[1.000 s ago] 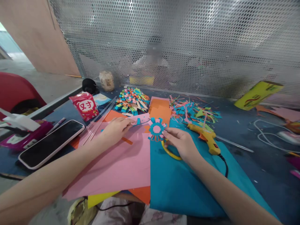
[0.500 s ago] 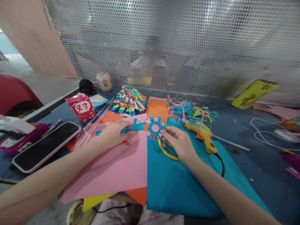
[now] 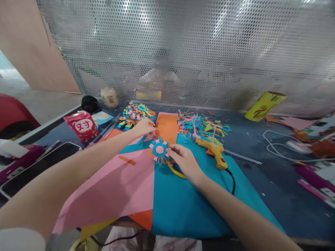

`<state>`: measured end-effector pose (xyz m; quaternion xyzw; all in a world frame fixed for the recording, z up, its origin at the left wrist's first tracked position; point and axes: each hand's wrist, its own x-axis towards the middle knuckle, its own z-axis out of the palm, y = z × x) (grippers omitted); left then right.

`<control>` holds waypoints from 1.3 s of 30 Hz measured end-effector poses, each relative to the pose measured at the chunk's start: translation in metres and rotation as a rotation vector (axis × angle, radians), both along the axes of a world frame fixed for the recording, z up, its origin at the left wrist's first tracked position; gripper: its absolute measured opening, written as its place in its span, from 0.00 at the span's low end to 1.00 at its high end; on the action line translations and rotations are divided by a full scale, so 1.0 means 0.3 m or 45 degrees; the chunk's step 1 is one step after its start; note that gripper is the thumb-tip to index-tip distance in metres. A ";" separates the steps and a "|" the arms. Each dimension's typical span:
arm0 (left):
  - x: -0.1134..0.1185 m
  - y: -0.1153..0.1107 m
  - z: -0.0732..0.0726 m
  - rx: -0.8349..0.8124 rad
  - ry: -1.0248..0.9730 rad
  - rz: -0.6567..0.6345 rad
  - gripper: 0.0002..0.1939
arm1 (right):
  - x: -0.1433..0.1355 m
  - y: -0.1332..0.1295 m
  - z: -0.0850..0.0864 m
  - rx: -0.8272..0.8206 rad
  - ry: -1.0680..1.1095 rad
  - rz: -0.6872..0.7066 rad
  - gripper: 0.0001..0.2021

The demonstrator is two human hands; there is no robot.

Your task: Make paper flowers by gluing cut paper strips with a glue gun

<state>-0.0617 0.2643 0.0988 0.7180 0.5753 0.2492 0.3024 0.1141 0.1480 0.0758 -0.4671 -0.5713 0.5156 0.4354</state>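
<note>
My right hand (image 3: 185,161) pinches the edge of a layered paper flower (image 3: 159,150), with a pink centre, blue petals and pink and orange tips. Beneath that hand a yellow loop (image 3: 176,171) shows; most of it is hidden. My left hand (image 3: 146,127) is farther back with fingers apart, close to the left edge of an orange paper stack (image 3: 167,127) and above blue paper pieces. Large pink (image 3: 112,195) and blue (image 3: 188,209) sheets lie below. An orange strip (image 3: 127,160) rests on the pink sheet.
Behind are a pile of paper flowers (image 3: 131,115) and a heap of paper scraps (image 3: 199,122). A yellow glue gun (image 3: 215,152) lies right. Left are a red packet (image 3: 81,126) and a phone (image 3: 39,170). A perforated metal screen (image 3: 209,52) borders the table's back.
My left hand has moved from the blue strips on the pink sheet back toward the orange stack. My right hand still holds the paper flower. The view has shifted slightly.
</note>
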 end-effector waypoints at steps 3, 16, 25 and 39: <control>0.035 0.044 0.008 -0.077 0.074 -0.003 0.07 | -0.005 -0.010 -0.002 0.056 -0.030 0.032 0.12; 0.057 0.051 0.049 -0.016 -0.169 0.012 0.10 | -0.010 -0.025 -0.008 0.329 -0.252 0.054 0.08; -0.084 -0.077 0.145 0.168 -0.734 0.140 0.06 | 0.011 -0.031 0.020 0.591 -0.452 -0.008 0.08; -0.181 -0.320 -0.055 0.287 -0.952 0.390 0.10 | 0.029 -0.051 0.025 1.637 -1.039 0.561 0.19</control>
